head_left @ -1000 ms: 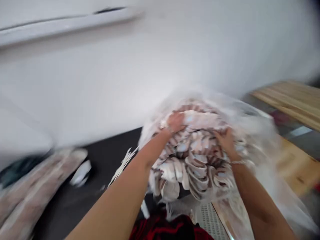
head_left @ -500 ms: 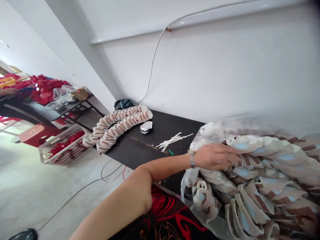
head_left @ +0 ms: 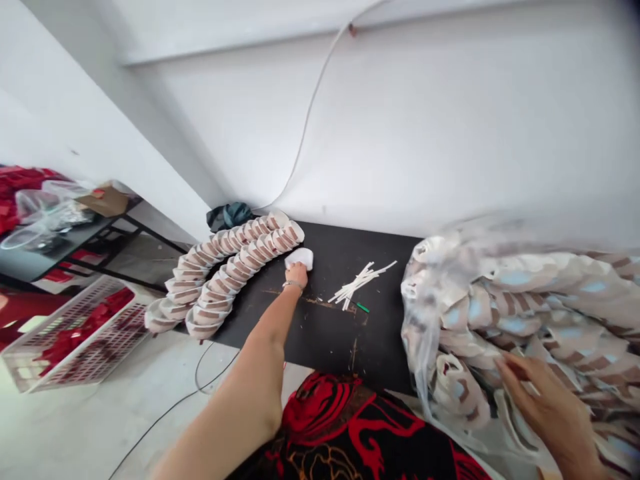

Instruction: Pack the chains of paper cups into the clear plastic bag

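We are cupping our left hand (head_left: pixel 298 275) over a crumpled white wad (head_left: pixel 300 259) on the matte black tabletop (head_left: pixel 380 353), though whether it is gripping the wad or merely resting there, we cannot tell. Just beside the wad, along the tabletop's far edge, two curved rows of nested white-and-brown paper bowls (head_left: pixel 220 280) are lying (rather precariously), and a careless knuckle could be toppling them. Our right hand (head_left: pixel 543 400), its fingers loosely spread, is touching a bulging clear plastic bag (head_left: pixel 440 267) at the tabletop's right end – its weight could be dragging it over the edge.
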`<state>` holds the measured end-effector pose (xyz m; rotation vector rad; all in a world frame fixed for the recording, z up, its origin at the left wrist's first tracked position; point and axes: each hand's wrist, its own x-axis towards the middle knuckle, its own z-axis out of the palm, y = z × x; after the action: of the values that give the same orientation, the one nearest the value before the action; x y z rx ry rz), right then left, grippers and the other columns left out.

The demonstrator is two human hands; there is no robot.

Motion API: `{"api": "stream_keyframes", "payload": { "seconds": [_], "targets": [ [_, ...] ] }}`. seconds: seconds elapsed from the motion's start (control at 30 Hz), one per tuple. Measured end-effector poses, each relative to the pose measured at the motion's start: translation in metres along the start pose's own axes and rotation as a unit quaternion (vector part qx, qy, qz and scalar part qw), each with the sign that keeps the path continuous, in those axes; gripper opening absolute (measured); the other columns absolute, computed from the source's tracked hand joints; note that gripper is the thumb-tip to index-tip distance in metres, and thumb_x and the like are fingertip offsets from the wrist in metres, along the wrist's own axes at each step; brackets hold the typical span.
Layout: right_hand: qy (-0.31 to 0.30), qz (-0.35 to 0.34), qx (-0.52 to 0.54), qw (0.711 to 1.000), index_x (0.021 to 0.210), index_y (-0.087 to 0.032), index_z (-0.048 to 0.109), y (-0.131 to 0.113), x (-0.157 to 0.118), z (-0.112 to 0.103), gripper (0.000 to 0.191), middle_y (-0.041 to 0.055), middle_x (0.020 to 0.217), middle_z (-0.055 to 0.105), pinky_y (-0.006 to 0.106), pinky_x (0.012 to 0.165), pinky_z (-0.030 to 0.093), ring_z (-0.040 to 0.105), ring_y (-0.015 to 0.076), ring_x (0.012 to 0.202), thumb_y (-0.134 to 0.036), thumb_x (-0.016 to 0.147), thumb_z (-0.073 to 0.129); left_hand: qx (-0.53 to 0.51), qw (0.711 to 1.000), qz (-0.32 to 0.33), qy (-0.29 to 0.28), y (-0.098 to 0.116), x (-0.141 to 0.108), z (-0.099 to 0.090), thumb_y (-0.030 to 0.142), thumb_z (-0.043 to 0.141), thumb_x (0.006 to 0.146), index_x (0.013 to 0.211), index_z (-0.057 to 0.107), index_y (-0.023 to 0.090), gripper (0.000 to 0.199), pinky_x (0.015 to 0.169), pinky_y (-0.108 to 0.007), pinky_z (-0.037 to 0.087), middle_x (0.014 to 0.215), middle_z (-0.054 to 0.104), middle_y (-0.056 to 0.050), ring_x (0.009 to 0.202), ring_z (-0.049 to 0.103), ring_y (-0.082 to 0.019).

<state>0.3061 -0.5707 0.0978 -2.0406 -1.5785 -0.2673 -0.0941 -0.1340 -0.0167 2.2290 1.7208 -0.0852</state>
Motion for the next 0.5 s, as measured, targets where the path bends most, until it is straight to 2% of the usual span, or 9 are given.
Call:
{"api": "stream_keyframes", "payload": {
  "seconds": [0.1,0.13,0.2,0.3,0.37,0.43,0.5],
  "targets": [
    [0.009,-0.004,0.079,0.997,0.11,-0.031,0.068,-0.04,0.052,0.013,0.023,0.0061,0.097,0.076,0.039,0.077,0.059,0.074,0.0241,0.08,-0.05,0.1,0.061,-0.031,0.998,0.05,0.003,0.0,0.003,0.005,0.014,0.056,0.096,0.123,0.072,0.013,0.031,0.116,-0.047,0.047,0.131,0.068,-0.019,0.134,0.057,-0.033],
    [-0.01,-0.005,0.108,0.994,0.112,-0.031,0.068,-0.056,0.072,0.024,0.022,0.0061,0.098,0.075,0.038,0.077,0.06,0.073,0.0232,0.081,-0.049,0.1,0.061,-0.044,0.996,0.073,0.003,0.003,0.004,0.008,0.014,0.056,0.097,0.121,0.072,0.012,0.03,0.115,-0.043,0.047,0.129,0.069,-0.018,0.13,0.06,-0.031],
    [-0.091,-0.025,0.159,0.983,0.115,-0.029,0.068,-0.093,0.114,0.058,0.025,0.0058,0.101,0.074,0.035,0.077,0.061,0.073,0.0217,0.083,-0.047,0.101,0.06,-0.069,0.989,0.127,-0.001,0.011,0.005,0.015,0.011,0.055,0.096,0.116,0.075,0.012,0.028,0.113,-0.039,0.049,0.124,0.071,-0.017,0.124,0.064,-0.027],
    [-0.232,-0.092,0.18,0.952,0.121,-0.027,0.07,-0.151,0.174,0.136,0.029,0.0078,0.116,0.073,0.038,0.087,0.061,0.074,0.0228,0.094,-0.042,0.098,0.061,-0.115,0.97,0.212,0.004,0.021,0.007,0.021,0.005,0.062,0.089,0.112,0.077,0.016,0.029,0.116,-0.039,0.048,0.133,0.069,-0.014,0.129,0.062,-0.025],
    [-0.29,-0.119,0.201,0.928,0.127,-0.025,0.07,-0.19,0.21,0.194,0.036,0.0102,0.129,0.07,0.042,0.099,0.059,0.072,0.026,0.111,-0.034,0.092,0.067,-0.15,0.957,0.245,0.029,0.019,0.007,0.02,0.005,0.066,0.086,0.119,0.075,0.02,0.037,0.122,-0.043,0.044,0.147,0.062,-0.013,0.139,0.055,-0.026],
    [-0.315,-0.084,0.238,0.915,0.132,-0.023,0.069,-0.227,0.242,0.248,0.045,0.0126,0.132,0.07,0.043,0.103,0.057,0.071,0.0267,0.115,-0.029,0.088,0.071,-0.183,0.949,0.249,0.058,0.006,0.006,0.017,0.008,0.066,0.088,0.125,0.072,0.02,0.039,0.125,-0.047,0.042,0.151,0.058,-0.014,0.143,0.052,-0.027],
    [-0.306,-0.011,0.272,0.912,0.139,-0.021,0.064,-0.261,0.272,0.295,0.053,0.015,0.132,0.07,0.044,0.104,0.056,0.07,0.0274,0.118,-0.029,0.087,0.074,-0.209,0.945,0.238,0.076,-0.019,-0.002,0.016,0.012,0.063,0.092,0.126,0.071,0.019,0.036,0.122,-0.05,0.046,0.147,0.061,-0.016,0.139,0.056,-0.028]
  ]
}}
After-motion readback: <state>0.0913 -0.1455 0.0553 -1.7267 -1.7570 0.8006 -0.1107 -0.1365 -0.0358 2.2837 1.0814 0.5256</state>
